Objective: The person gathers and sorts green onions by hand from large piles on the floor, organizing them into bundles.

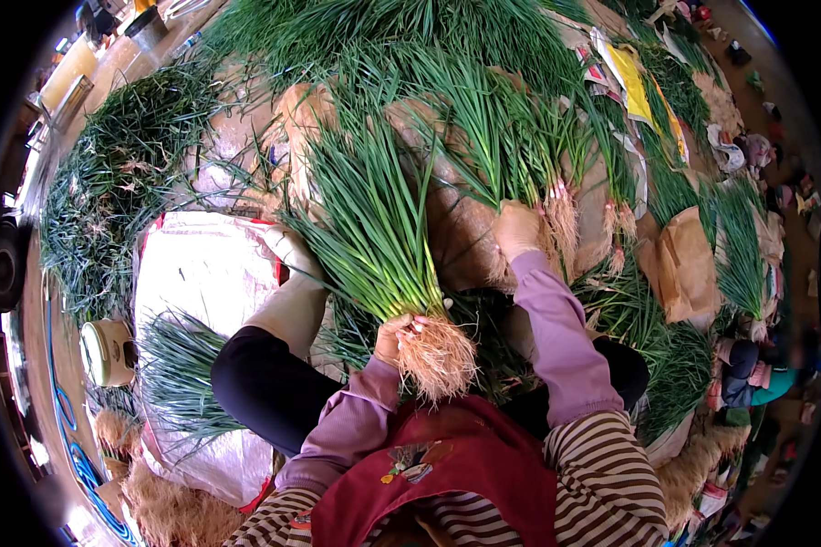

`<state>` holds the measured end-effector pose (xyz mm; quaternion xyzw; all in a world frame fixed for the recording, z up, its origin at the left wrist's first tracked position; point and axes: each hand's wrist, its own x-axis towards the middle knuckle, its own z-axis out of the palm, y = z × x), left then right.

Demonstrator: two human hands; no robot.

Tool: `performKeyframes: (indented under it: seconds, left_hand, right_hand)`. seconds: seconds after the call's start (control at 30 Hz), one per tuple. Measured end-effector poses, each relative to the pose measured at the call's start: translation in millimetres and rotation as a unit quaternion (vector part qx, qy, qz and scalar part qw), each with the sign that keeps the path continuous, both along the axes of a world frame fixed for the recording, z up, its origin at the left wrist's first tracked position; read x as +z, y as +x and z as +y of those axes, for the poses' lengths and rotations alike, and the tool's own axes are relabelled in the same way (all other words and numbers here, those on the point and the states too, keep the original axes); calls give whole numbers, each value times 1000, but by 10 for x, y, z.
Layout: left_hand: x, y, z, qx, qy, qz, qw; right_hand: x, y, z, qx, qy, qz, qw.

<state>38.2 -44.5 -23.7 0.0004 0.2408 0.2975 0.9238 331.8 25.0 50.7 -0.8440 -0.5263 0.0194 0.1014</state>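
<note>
A thick bunch of green onions (379, 237) is gripped low on its stems by my left hand (394, 340), just above the tangle of pale brown roots (436, 360). Its long leaves fan away from me to the upper left. Farther out and to the right, my right hand (517, 230) is closed around the lower stems of other green onions (488, 146), and a few roots hang under the fist. Beside that hand lie more loose green onions (561, 196) with whitish bulbs and reddish roots. Most of the right fingers are turned away from view.
Dark cut leaves (109, 187) are heaped at the left. A shiny white sack (201, 273) with red edges lies by my left leg, near a cream bucket (109, 351). Larger leaf piles (410, 23) spread at the far side. A brown paper sheet (689, 264) lies right.
</note>
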Motion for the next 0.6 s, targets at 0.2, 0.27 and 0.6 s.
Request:
performKeyframes:
  seconds: [0.2,0.27,0.6]
  left_hand:
    - [96,6,16,0,-11,25,1000]
    - [227,23,3,-12,-29,-2,999]
    - [-40,-25,31,-28,-5,-54,998]
  right_hand:
    - [233,-887,-791,159,44,214,963]
    - [209,-1053,-929,206,104,203,952]
    - [-210,-654,-881,152,-315,213,912]
